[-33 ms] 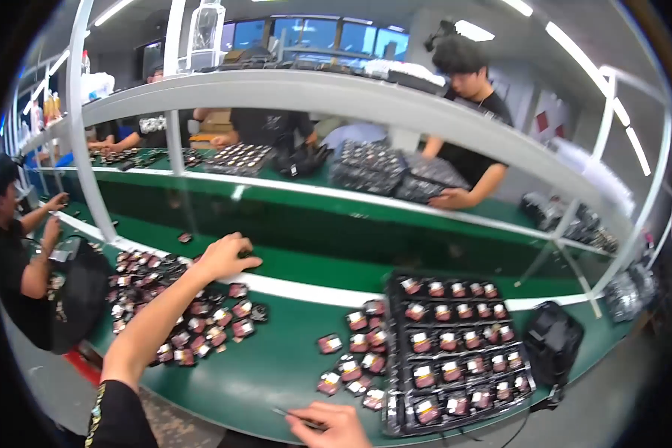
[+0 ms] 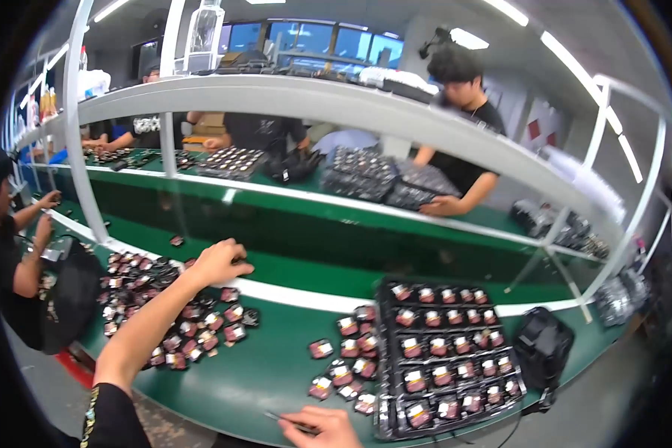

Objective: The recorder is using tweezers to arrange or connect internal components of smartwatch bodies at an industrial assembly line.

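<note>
My left hand (image 2: 217, 263) reaches over the white rail at the back of the table, its fingers bent around a dark patch I cannot make out. Below it spreads a heap of small square black-and-reddish parts (image 2: 190, 328) with pale labels, crossed by my forearm. Low in the middle, my right hand (image 2: 325, 429) grips a thin pointed tool, apparently tweezers (image 2: 282, 419), tip to the left. To the right stands a black plastic tray (image 2: 384, 358), its rows of pockets holding similar parts. Several loose parts (image 2: 340, 372) lie along its left side.
A green conveyor belt (image 2: 306, 272) runs behind the rail, with a single part (image 2: 176, 240) on it. A black bag-like object (image 2: 543, 345) sits right of the tray. Grey shelf posts (image 2: 89, 179) stand in front; co-workers sit across and at left.
The whole view has shifted slightly, so things sit a little further left. My left hand stays over the rail and my right hand keeps hold of the tweezers.
</note>
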### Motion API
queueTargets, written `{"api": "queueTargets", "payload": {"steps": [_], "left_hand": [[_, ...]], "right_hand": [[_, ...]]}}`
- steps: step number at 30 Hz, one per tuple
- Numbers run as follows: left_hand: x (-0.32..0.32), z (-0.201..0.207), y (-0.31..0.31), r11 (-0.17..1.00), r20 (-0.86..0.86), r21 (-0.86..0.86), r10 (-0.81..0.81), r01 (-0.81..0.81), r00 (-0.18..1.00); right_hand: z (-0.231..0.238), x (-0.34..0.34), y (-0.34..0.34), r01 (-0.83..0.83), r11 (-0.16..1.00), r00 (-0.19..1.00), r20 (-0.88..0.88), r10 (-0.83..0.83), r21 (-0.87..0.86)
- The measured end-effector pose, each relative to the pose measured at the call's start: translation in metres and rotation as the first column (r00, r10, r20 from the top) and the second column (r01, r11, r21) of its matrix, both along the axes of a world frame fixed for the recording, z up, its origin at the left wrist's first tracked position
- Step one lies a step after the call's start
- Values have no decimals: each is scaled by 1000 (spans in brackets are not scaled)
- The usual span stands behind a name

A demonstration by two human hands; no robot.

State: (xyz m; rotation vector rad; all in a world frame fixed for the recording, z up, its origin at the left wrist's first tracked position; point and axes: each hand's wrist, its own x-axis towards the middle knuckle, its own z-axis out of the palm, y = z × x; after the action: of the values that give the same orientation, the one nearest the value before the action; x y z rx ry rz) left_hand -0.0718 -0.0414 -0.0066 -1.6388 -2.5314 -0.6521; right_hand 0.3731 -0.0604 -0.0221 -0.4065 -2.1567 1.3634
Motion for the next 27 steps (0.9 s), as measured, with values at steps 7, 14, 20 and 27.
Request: {"api": "queueTargets", "payload": {"steps": [7,14,20,27], "left_hand": [[2,-12,-5,991,54,56,-125,122,991],[123,28,-34,841,87,96,-540,533,837],[162,20,-78,740,284,51,-654,670,701],[170,24,-84,881,122,50,-472,470,873]], "right_hand": [[-4,-1,-3,0,999,996,87,3,-33],[5,-1,7,9,999,998,69,-11,36],[7,-4,17,-59,998,998,-13,59,6],[9,-5,21,-11,1000,1000,-19,12,25]]}}
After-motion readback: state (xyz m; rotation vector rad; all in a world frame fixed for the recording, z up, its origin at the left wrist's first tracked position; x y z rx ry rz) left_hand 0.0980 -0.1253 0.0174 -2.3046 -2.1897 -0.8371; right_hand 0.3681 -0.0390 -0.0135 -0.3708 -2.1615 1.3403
